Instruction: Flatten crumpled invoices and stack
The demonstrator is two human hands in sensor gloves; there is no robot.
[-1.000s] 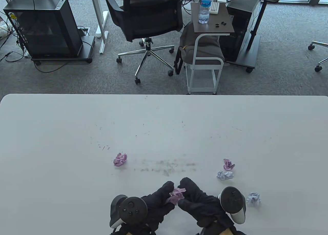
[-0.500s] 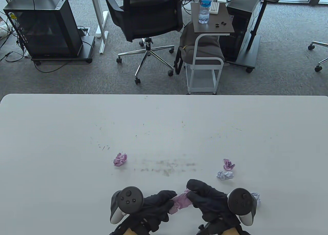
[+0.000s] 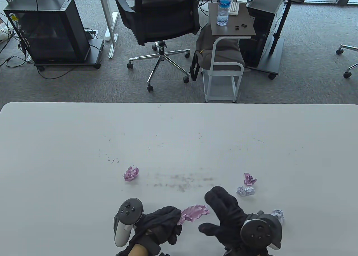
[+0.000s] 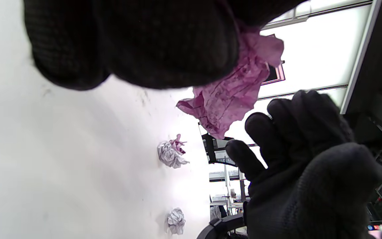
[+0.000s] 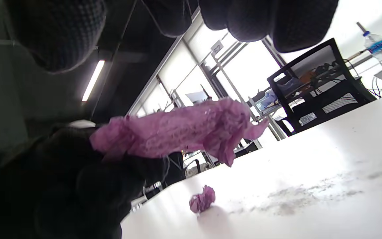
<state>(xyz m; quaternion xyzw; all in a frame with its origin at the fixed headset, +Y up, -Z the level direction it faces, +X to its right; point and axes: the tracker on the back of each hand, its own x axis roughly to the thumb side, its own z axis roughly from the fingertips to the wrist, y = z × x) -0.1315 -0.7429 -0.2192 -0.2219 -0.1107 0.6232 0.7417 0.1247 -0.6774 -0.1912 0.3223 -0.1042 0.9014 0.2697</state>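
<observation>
A partly unfolded pink invoice (image 3: 193, 213) sticks out to the right of my left hand (image 3: 165, 222), which pinches its left end just above the white table (image 3: 70, 155). The same pink invoice (image 4: 230, 96) hangs below my left fingers in the left wrist view, and the pink invoice (image 5: 181, 131) floats over the table in the right wrist view. My right hand (image 3: 223, 211) is beside it, fingers spread and straight, holding nothing. Crumpled balls lie around: a pink ball (image 3: 131, 173) at left, a pink ball (image 3: 249, 179) and a white ball (image 3: 245, 191) at right.
Another white crumpled ball (image 3: 278, 215) lies by my right wrist. Grey smudges (image 3: 183, 182) mark the table ahead of the hands. Beyond the far edge stand an office chair (image 3: 159, 24), a small white cart (image 3: 226, 52) with a water bottle (image 3: 223, 7), and a black cabinet (image 3: 47, 29).
Both hands were pulling the pink invoice apart. My right hand has let go and opened, moving right; my left hand keeps the now longer sheet and has shifted left.
</observation>
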